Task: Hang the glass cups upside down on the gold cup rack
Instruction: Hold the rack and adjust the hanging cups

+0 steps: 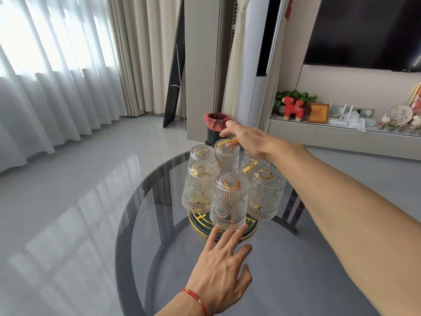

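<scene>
The gold cup rack [249, 232] stands on a round dark glass table [296, 281], its round base rimmed in gold. Several ribbed glass cups hang upside down on its prongs; the nearest cup [229, 201] faces me. My right hand [248, 139] reaches over the cups and its fingers close on the rack's gold loop handle [218, 151] at the top. My left hand [222, 270], a red string on its wrist, has spread fingers whose tips touch the table just under the nearest cup's rim, by the rack's base.
A black bin with a red liner [216, 125] stands on the grey floor behind the table. A low cabinet [330, 135] with ornaments and a red toy runs along the right wall under a dark screen. Curtains cover the left side.
</scene>
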Action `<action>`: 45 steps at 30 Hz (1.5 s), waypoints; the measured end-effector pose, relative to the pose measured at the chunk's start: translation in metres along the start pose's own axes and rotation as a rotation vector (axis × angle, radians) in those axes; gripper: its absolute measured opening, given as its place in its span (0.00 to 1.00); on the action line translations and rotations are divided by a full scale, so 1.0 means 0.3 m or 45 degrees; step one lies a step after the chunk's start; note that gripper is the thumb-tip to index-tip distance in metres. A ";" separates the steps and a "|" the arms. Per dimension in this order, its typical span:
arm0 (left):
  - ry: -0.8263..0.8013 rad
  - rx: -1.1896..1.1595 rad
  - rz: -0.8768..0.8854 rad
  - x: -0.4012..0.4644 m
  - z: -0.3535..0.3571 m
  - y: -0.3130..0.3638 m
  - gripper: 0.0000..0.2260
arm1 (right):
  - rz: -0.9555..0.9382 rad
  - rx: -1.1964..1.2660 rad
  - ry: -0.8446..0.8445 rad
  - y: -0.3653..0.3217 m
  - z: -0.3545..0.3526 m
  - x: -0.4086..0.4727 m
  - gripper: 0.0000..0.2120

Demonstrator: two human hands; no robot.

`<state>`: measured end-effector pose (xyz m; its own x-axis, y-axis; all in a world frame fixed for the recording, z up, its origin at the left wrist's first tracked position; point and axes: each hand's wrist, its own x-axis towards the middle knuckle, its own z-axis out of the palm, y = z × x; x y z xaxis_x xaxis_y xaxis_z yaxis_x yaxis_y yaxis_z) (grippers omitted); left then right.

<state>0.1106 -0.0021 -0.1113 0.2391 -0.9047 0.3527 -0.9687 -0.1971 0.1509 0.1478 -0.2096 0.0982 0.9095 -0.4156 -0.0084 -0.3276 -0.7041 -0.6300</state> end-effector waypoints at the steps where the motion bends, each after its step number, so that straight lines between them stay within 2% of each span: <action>1: -0.001 0.001 0.000 0.000 0.000 0.001 0.17 | 0.011 -0.002 -0.012 0.000 0.000 0.004 0.34; 15: -0.033 0.016 -0.007 0.002 -0.007 0.003 0.18 | 0.178 0.034 -0.092 -0.001 0.007 0.057 0.41; 24: -0.019 0.008 -0.008 0.002 -0.007 0.000 0.18 | 0.304 -0.026 -0.189 0.003 -0.007 0.100 0.54; 30: -0.002 0.001 -0.004 0.000 -0.005 0.004 0.17 | 0.245 -0.071 -0.192 0.000 -0.003 0.084 0.55; 36: -0.023 -0.002 -0.013 -0.001 -0.012 0.005 0.18 | 0.160 -0.161 -0.146 -0.004 0.002 0.062 0.46; 45: -0.028 0.009 -0.003 0.001 -0.010 0.005 0.18 | 0.071 -0.252 -0.100 -0.008 0.007 0.053 0.43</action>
<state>0.1095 -0.0014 -0.1082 0.2398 -0.9124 0.3318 -0.9686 -0.2019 0.1451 0.1636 -0.2133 0.0980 0.9030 -0.4167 -0.1044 -0.4150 -0.7837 -0.4621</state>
